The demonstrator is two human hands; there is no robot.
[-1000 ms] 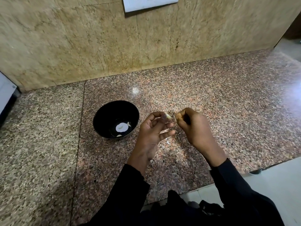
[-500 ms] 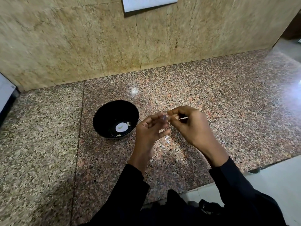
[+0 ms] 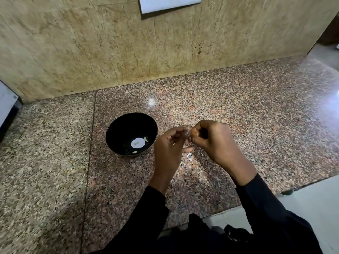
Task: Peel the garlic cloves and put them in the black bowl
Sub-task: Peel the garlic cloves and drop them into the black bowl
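Nearest the camera, two black sleeves (image 3: 271, 208) reach out over the granite table (image 3: 55, 180). Left hand (image 3: 169, 149) and right hand (image 3: 214, 142) meet above the table, fingertips touching each other. Fingers (image 3: 187, 133) of the left hand are curled, pinched together at a small garlic clove (image 3: 189, 135) that is almost fully hidden, shape not clear. Right hand fingers are also curled and pinched in at the same spot; whether they grip the clove itself or only its skin, cannot tell. Just below the fingers, a few pale skin scraps (image 3: 189, 157) lie on the table between the two wrists. Left of the fingers, near but not touching the left hand, the black bowl (image 3: 117, 129) stands upright on the table with pale pieces (image 3: 138, 143) at its bottom. Beyond the fingers, bare table runs to a tan stone wall (image 3: 91, 43). Farther up on that wall, a white switch plate (image 3: 170, 4), cut off by the frame edge.
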